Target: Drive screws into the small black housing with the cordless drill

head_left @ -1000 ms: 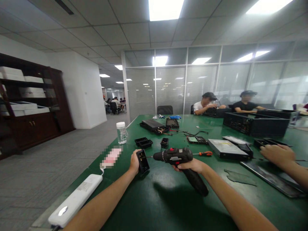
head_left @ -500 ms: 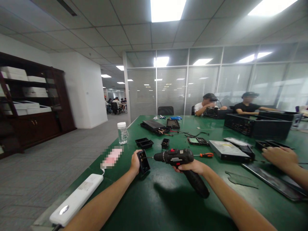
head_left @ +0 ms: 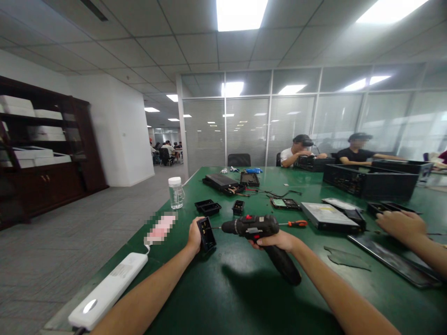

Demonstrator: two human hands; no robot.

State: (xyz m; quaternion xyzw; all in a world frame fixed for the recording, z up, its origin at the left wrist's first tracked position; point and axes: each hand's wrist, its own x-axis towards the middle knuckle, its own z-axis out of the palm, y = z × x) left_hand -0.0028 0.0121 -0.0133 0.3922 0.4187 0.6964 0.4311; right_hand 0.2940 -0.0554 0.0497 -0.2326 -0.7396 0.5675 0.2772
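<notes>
My left hand (head_left: 194,234) is closed around the outer side of a small black plastic tray (head_left: 207,237), tilted up with its inside facing right. Gold-coloured screws show inside it. In my right hand (head_left: 275,241) is a black cordless drill (head_left: 253,226) with red marks, held level and pointing left. Its thin bit reaches into the tray; whether the tip sits on a screw I cannot make out. Beyond them on the green table (head_left: 216,298) lie more small black trays (head_left: 208,206) and another one (head_left: 238,207) holding small bits.
An orange-handled screwdriver (head_left: 296,224), a silver optical drive (head_left: 328,216) and a hard drive (head_left: 285,204) lie to the right. A co-worker's hand (head_left: 401,225) rests on black parts there. At left are a power strip (head_left: 110,291) and a clear bottle (head_left: 176,194). Black cases (head_left: 370,180) stand farther back.
The view shifts slightly right and back. My two hands, the tray and the drill keep the same position relative to one another.
</notes>
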